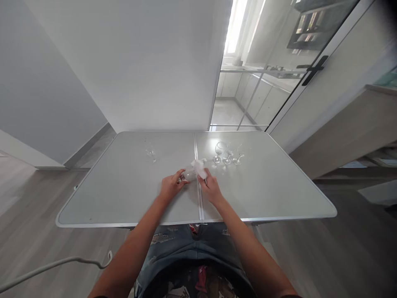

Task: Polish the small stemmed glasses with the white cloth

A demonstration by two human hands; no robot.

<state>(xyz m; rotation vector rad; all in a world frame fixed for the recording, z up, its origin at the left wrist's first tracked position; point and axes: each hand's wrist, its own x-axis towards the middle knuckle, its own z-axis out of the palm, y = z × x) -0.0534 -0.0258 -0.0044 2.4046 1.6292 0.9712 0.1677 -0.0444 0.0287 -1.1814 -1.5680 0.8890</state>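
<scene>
My left hand (172, 184) is closed around the base end of a clear drinking glass (189, 174), which lies tilted on its side just above the table. In my right hand (210, 185) is a crumpled white tissue (199, 167), pinched between thumb and fingers. The tissue touches the glass's mouth end; whether part of it is inside, I cannot tell. To the right, beyond my right hand, stand a round stemmed glass (221, 148) and two more stemmed glasses, one being the rightmost glass (239, 156). Another clear glass (151, 153) stands alone, farther off to the left.
The grey folding table (118, 186) has a metal seam (201, 207) down its middle and a pale rim. A white wall (149, 70) rises behind it. At the back right is a glass door with a black handle (315, 70). A pale cable (71, 260) shows at lower left.
</scene>
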